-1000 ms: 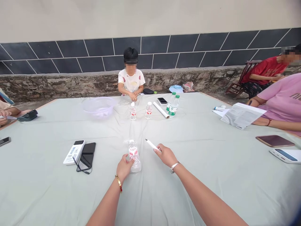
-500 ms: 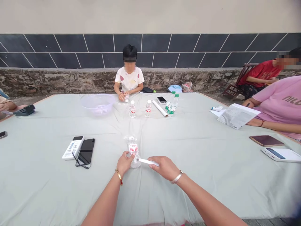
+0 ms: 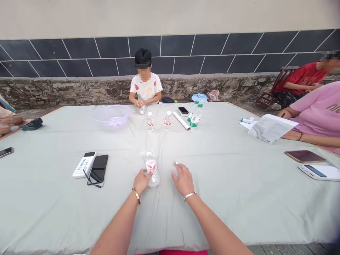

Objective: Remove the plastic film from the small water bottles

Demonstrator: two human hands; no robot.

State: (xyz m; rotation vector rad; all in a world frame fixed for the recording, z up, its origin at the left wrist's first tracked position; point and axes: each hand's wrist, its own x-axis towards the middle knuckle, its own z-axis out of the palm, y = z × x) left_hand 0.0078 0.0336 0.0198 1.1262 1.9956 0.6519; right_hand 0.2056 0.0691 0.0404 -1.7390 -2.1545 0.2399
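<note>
A small clear bottle with a red-and-white label, loosely wrapped in clear plastic film, leans or lies on the cloth in front of me. My left hand is closed on its lower left side, thumb over the label's lower edge. To the right, my right hand is palm down, low over the cloth and apart from the bottle. A light tip of a slim white tool pokes out past its index finger; the rest is hidden beneath the hand, its kind unclear.
A power bank and a black phone lie left. Farther off are a purple basin, two small bottles, a white roll and green-capped bottles. A person sits opposite; others sit at the sides.
My right hand has drawn the white tool away from the bottle, moving right and turning palm down. My left hand stays on the bottle. The view has shifted slightly.
</note>
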